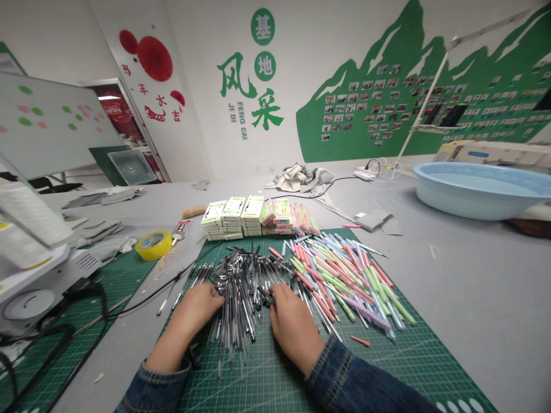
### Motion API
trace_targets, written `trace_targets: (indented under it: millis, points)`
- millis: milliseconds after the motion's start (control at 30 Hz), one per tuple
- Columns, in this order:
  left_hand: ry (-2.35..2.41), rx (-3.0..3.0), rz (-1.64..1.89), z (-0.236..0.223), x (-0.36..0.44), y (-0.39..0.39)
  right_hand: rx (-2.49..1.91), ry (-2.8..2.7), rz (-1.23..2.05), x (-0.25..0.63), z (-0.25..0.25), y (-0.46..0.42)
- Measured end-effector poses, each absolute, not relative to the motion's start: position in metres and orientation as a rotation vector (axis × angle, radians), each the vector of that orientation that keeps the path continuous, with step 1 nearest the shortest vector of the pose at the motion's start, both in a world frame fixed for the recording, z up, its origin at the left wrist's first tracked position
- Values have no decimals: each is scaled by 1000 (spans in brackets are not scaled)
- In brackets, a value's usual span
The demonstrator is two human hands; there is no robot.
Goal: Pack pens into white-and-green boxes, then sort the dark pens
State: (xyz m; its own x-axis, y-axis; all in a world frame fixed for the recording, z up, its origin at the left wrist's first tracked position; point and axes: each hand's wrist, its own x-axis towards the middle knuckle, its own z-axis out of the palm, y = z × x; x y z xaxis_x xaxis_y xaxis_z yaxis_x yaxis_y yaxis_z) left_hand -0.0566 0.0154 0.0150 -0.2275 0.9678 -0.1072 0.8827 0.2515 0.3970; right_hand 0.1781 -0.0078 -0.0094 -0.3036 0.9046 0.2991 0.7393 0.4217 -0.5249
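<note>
A heap of clear pens with black parts (235,310) is spread over the green cutting mat (253,381). My left hand (196,312) is at the heap's left edge, its fingers curled and closed against the pens; what lies between the fingertips is hidden. On the right side of the heap, my right hand (293,321) has thumb and fingers closed around a black pen (264,296), partly covered by the fingers. Right of that hand lies a loose pile of pink, green, purple and blue pens (344,275). One short pink piece (360,341) sits apart from it.
Stacked small boxes (235,215) stand behind the pens. Yellow tape (154,245) and a black cable (142,304) lie on the left, near a sewing machine (38,292). A blue basin (477,192) is at the far right; cloth scraps (301,179) lie behind.
</note>
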Motion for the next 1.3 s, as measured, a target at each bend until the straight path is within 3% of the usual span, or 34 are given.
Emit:
trace_targets:
  millis: [167, 367, 500, 1300]
  points:
    - [2184, 1642, 521, 34, -55, 12, -1291, -1999, 569, 179, -2, -8]
    - [1340, 1135, 1279, 59, -24, 3, -1119, -1903, 826, 177, 1, -8]
    - [1198, 925, 1511, 55, -11, 4, -1081, -1871, 850, 177, 2, -8]
    - [1197, 887, 1566, 45, -20, 9, -1047, -1868, 896, 177, 6, -11]
